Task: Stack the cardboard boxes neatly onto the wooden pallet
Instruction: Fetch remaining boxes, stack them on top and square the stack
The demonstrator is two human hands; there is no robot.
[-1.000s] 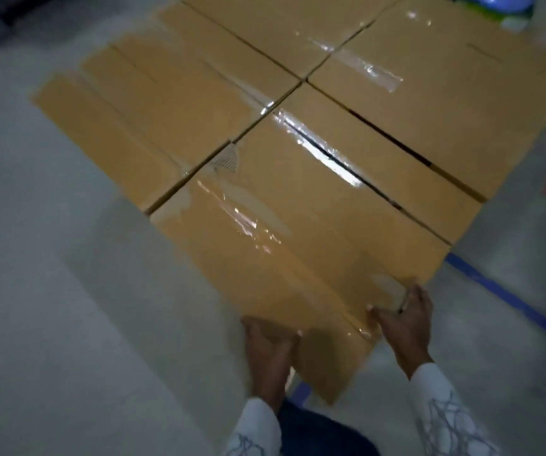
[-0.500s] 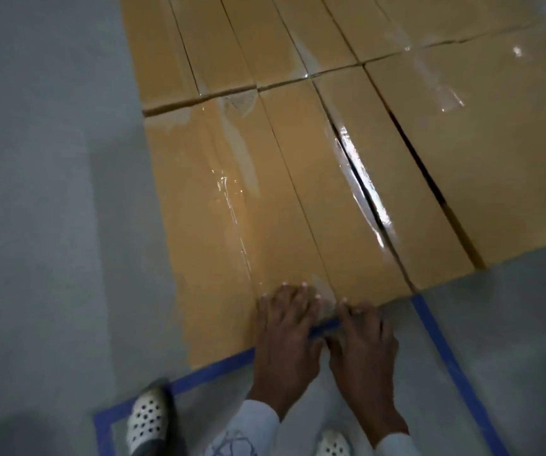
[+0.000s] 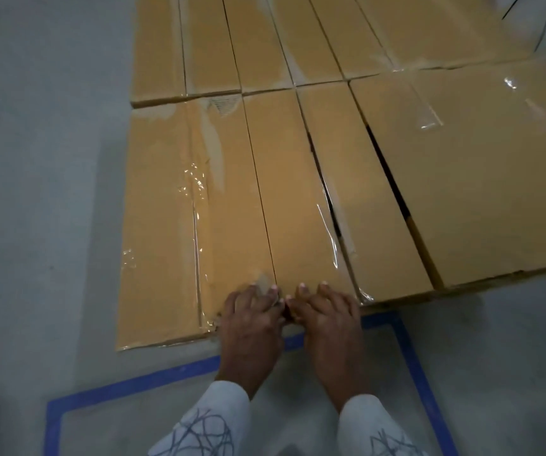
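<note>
Several long tan cardboard boxes lie side by side in a flat layer that fills most of the view. My left hand and my right hand rest side by side on the near end of the narrow box in the middle of the front row. Their fingers lie flat over its top edge, fingertips on the top face. Left of it lies a wider box with wrinkled clear tape. A large box sits to the right, behind a dark gap. The pallet is hidden under the boxes.
Blue tape lines mark a rectangle on the grey concrete floor just in front of the boxes. A second row of boxes lies behind the front row. Thin black cables hang at the top right.
The view swung round to face the boxes end-on. My hands moved from gripping a box corner to lying flat side by side on the near end of the middle box.
</note>
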